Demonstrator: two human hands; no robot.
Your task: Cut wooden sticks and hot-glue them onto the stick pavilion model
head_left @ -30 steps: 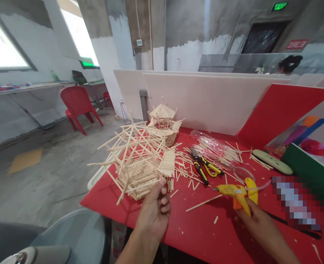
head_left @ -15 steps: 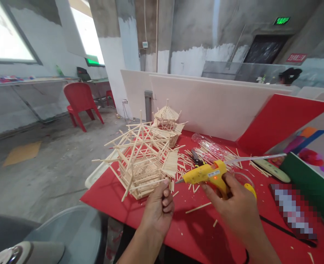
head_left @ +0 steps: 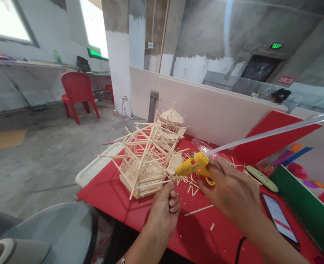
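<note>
Left hand (head_left: pixel 164 209) pinches the light, brittle stick model (head_left: pixel 145 161) by its near corner; right hand (head_left: pixel 230 187) grips the glue gun (head_left: pixel 192 167).

Daylight pours in from the windows (head_left: pixel 8 22) up on the left, and they are blown out to plain white, with a soft sheen on the concrete floor (head_left: pixel 41 157) below. The red table (head_left: pixel 151 212) is evenly lit and vivid, with only faint shadows under the stick model (head_left: pixel 145 165). Walls and pillars bend outward toward the edges, as a wide lens does. The nearest corner at lower left is soft and out of focus. One patch far back on the right is pixelated.
</note>
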